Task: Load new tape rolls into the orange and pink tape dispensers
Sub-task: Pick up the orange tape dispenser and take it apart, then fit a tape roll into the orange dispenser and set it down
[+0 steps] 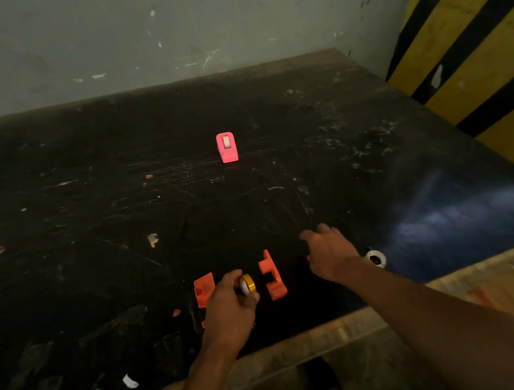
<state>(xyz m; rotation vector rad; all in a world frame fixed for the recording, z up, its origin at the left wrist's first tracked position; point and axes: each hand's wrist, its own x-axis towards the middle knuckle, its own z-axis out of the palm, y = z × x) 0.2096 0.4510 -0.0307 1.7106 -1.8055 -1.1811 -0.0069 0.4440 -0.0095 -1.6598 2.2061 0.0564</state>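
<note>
My left hand (pixel 230 306) grips a small yellow tape roll (pixel 248 284) just above the table near its front edge. The orange dispenser lies in two parts: one half (pixel 204 289) sits left of that hand, partly hidden by it, and the other half (pixel 272 276) lies just right of the roll. My right hand (pixel 330 256) hovers to the right of that second half, fingers spread and holding nothing. The pink dispenser (pixel 227 147) stands upright farther back in the middle of the table, with a pale roll visible in its top.
The black table (pixel 76 192) is scratched and dotted with paper scraps. A white ring-shaped piece (pixel 376 258) lies right of my right wrist. A wall runs behind the table, and a yellow-and-black striped block (pixel 484 68) stands at the right.
</note>
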